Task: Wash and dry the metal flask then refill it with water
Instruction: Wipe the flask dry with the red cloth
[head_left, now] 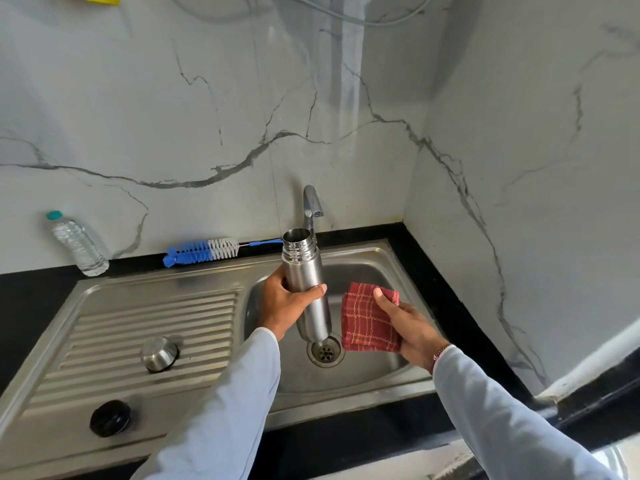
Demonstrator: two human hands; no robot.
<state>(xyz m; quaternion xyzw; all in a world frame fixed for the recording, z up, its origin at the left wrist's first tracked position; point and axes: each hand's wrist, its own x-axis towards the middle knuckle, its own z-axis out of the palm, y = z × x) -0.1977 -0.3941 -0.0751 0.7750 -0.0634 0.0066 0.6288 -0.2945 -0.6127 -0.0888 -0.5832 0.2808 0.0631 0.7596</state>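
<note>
While your sleeves reach in from the near edge, a black stopper (110,418) and a steel cap (159,353) sit on the ridged draining board (104,327) to your left. Your left hand (289,303) wraps its fingers and thumb round the middle of the flask (308,271), held upright and uncapped over the sink (381,271), its base above the drain (325,351). Your right hand (408,327) pinches a folded red checked cloth (363,320) just beside the flask. Farther back stand the tap (310,202), a blue and white bottle brush (204,251) and a plastic water bottle (78,244) against the marble wall.
</note>
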